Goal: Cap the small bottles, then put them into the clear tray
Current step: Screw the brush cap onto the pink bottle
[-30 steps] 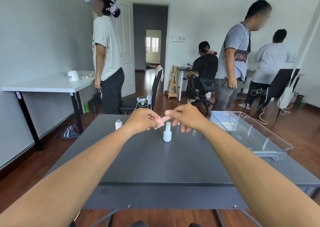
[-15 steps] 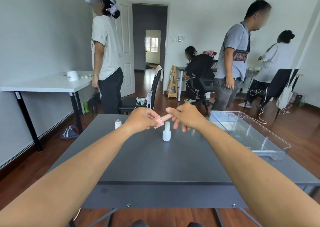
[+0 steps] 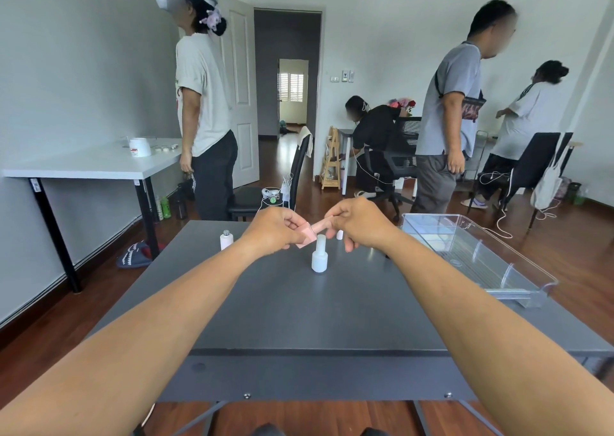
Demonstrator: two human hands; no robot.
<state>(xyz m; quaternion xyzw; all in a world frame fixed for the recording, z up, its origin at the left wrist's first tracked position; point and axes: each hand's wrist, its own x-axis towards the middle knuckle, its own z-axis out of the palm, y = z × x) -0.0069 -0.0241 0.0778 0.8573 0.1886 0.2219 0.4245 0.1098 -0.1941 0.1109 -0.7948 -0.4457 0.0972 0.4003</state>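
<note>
Capping step, above the white bottle (image 3: 319,256): my left hand (image 3: 275,228) grips the pink bottle (image 3: 305,235), my right hand (image 3: 362,223) pinches its cap (image 3: 319,226); next, align them.

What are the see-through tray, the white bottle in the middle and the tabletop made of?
Tray: clear glossy plastic, probably; the table shows through and its edges glint. White bottle: matte, opaque; plastic or frosted glass, can't tell. Tabletop: smooth matte dark grey, perhaps laminate or painted board.
</note>
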